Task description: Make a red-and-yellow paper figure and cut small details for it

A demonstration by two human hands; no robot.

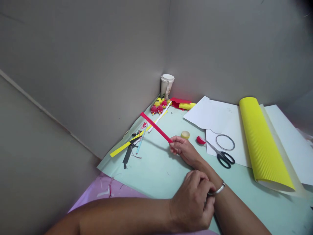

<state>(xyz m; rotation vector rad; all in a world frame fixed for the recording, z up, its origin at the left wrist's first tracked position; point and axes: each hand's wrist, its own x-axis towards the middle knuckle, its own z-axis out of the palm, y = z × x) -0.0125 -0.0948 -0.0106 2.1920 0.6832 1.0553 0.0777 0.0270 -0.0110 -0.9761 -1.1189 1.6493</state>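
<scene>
Lidded cup (pixel 164 88) beyond red strip (pixel 156 128)

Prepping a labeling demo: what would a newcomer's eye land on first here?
Probably the big yellow ridged roll, lying over white sheets on the right of the pale green table covering. Next, the bright red strip near the middle, slanting up and left from the right hand. Then the left hand, low in the picture, curled at the silver bracelet on the right wrist.

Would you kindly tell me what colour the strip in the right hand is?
The strip is red, and it shows best in the head view.
</scene>
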